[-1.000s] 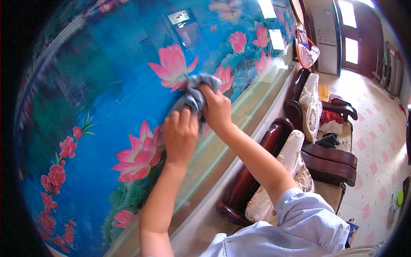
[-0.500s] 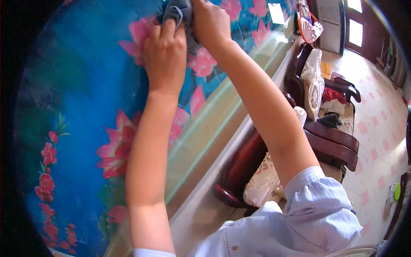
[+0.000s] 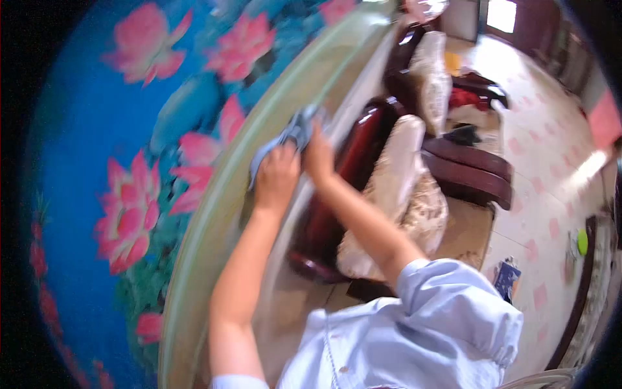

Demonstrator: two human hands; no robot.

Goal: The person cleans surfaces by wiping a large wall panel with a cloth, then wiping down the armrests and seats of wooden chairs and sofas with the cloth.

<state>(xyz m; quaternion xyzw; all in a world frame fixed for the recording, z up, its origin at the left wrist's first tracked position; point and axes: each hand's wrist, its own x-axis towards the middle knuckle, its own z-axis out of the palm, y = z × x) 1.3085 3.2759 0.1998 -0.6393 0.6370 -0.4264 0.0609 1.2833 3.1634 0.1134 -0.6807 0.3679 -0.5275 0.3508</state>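
A blue-grey cloth [image 3: 301, 128] is bunched under both hands against the pale greenish border [image 3: 223, 170] along the mural's edge. My left hand [image 3: 277, 178] presses on the cloth with its fingers bent over it. Close beside it, my right hand [image 3: 319, 154] grips the cloth's other end; motion blurs its fingertips. Left of the hands spreads the blue wall mural [image 3: 84, 129] with pink lotus flowers, one large lotus [image 3: 131, 211] standing out. Part of the cloth is hidden by the fingers.
Right of my hands stands a dark red wooden sofa [image 3: 366, 146] with patterned cushions [image 3: 405, 185]. Farther off, a wooden armrest [image 3: 470, 172] and red cloth [image 3: 468, 99] show. The tiled floor [image 3: 534, 168] has pink squares. A green round object [image 3: 582, 242] is at the right.
Both hands have moved with the cloth from the mural's painted surface down to its pale border. The head view has shifted, bringing more of the sofa and floor into sight.
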